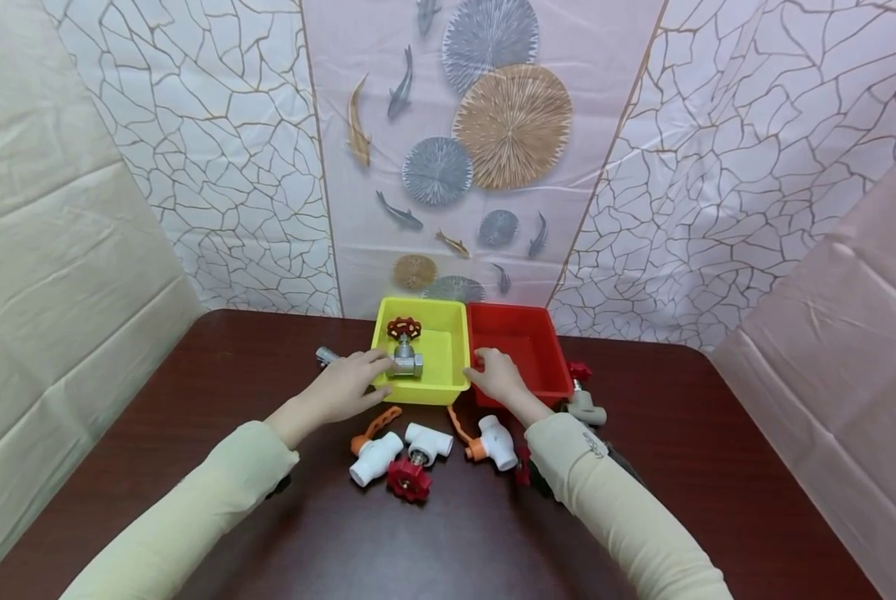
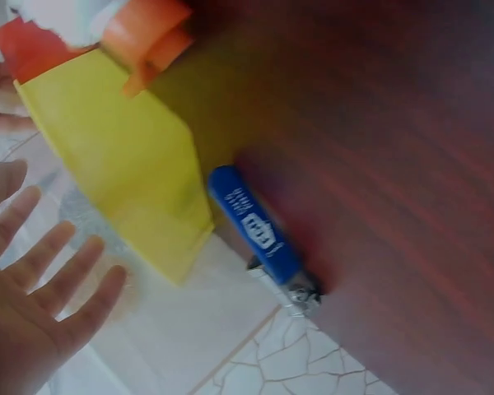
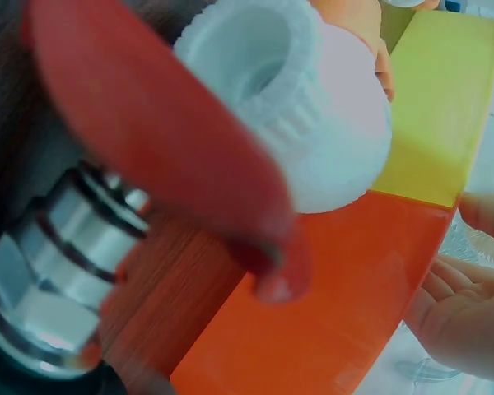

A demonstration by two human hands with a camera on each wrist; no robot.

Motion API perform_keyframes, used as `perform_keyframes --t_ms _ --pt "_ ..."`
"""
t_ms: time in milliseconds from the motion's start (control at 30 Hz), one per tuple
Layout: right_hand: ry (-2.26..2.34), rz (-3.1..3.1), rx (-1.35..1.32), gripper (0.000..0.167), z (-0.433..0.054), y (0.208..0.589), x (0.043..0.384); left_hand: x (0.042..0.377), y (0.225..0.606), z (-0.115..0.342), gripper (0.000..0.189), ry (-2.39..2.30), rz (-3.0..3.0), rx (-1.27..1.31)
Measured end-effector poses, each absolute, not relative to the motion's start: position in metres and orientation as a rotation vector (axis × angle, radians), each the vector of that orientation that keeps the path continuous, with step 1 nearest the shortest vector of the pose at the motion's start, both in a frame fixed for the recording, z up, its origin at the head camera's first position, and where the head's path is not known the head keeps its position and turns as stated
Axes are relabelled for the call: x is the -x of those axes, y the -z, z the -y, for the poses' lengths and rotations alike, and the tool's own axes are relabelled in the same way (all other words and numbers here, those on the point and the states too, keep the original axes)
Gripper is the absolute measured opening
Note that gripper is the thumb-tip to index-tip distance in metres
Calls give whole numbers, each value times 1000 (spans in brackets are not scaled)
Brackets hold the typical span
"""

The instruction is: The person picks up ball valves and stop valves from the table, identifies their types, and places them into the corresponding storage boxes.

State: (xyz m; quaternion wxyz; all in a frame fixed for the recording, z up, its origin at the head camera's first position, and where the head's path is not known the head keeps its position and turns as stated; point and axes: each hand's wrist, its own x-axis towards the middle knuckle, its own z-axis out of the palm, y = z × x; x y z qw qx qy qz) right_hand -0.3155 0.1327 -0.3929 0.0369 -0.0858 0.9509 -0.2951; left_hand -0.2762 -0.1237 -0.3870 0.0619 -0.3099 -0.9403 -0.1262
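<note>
My left hand (image 1: 346, 386) is over the left rim of a yellow bin (image 1: 417, 397), fingers spread and holding nothing. Inside this bin lies a metal gate valve (image 1: 405, 365) with a dark red handwheel, close to those fingertips. My right hand (image 1: 498, 377) is at the place where the yellow bin meets a red bin (image 1: 526, 321), thumb and fingers loosely bent at the rims. In the left wrist view, a blue-handled valve (image 2: 259, 229) lies beside the yellow bin. The right wrist view shows my right hand (image 3: 469, 317) beyond the rims, nothing in its grasp.
In front of the bins lie two white valves with orange levers (image 1: 378, 425) and a white valve (image 1: 431, 442) with a red handwheel. A beige valve (image 1: 586, 408) stands right of the red bin. A red lever (image 3: 165, 140) and a metal fitting (image 3: 58, 280) show near the right wrist.
</note>
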Motion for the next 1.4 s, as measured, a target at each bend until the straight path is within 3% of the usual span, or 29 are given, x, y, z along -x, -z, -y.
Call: perform_keyframes --t_ms 367,900,1400 --pt "940 -2974 394 39 -130 386 299 265 397 136 35 421 2792 893" --pt "911 -2901 871 31 -110 388 248 241 405 150 26 415 2751 867" --pt "592 -2650 1303 29 -113 391 235 220 413 161 25 442 2750 860"
